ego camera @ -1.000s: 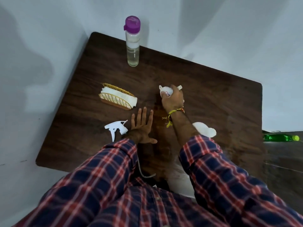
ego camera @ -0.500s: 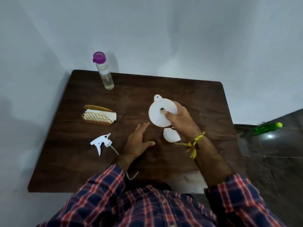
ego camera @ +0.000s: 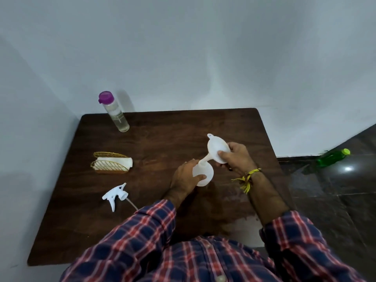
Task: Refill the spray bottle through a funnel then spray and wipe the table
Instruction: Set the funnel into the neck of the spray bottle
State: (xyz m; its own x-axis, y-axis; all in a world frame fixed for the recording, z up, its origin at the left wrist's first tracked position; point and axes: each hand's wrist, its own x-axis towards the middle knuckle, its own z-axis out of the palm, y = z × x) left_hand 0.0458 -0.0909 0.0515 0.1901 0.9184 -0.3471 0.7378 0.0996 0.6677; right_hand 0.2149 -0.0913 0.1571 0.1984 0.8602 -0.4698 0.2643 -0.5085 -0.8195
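Observation:
My left hand (ego camera: 186,179) grips the white translucent spray bottle body (ego camera: 205,174), which stands on the dark wooden table (ego camera: 162,139) with its neck uncovered. My right hand (ego camera: 234,157) holds a white funnel (ego camera: 216,148) by its bowl, tilted, with the spout tip at the bottle's neck. The white trigger spray head (ego camera: 116,195) with its dip tube lies on the table to the left. A clear refill bottle (ego camera: 116,115) with a purple cap stands at the back left corner, holding pale liquid.
A gold wire holder (ego camera: 110,164) with a folded white cloth sits left of centre. White walls border the table at the back and left. A green bottle (ego camera: 332,157) lies on the dark tiled floor to the right.
My right hand lifted the funnel and turned it so its spout meets the bottle neck. My left hand left the table top and took hold of the bottle body. The camera view shifted.

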